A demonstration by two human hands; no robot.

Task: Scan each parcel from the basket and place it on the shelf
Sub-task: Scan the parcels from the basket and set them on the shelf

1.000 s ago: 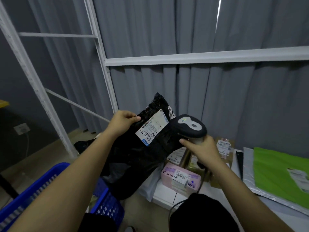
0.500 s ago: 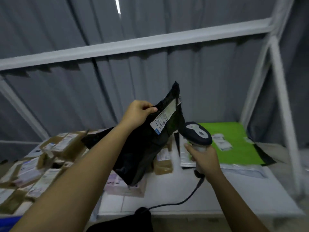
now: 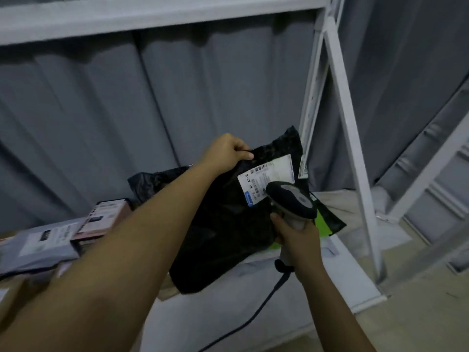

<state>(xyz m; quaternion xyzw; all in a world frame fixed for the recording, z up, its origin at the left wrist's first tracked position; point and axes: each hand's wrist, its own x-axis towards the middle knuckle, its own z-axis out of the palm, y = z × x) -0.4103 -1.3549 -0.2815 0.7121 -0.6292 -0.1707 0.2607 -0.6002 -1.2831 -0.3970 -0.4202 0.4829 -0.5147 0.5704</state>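
A black plastic parcel bag (image 3: 223, 224) with a white shipping label (image 3: 269, 176) hangs over the right end of the white shelf (image 3: 330, 280). My left hand (image 3: 228, 151) pinches its top edge and holds it up. My right hand (image 3: 297, 237) grips the handle of a black and grey barcode scanner (image 3: 294, 199), whose head sits right in front of the label's lower right part. The scanner's black cable (image 3: 256, 313) trails down past the shelf's front. The bag's lower end lies on the shelf board.
Grey and pink parcels (image 3: 76, 229) lie on the shelf at the left. A green mailer (image 3: 322, 224) peeks out behind the black bag. A white shelf upright (image 3: 352, 138) rises at the right, a crossbar (image 3: 152, 16) runs overhead, and grey curtain hangs behind.
The view has swung right along the shelf, and the basket has left the frame. Both hands carried the black bag and the scanner to the shelf's right end, over the green mailer.
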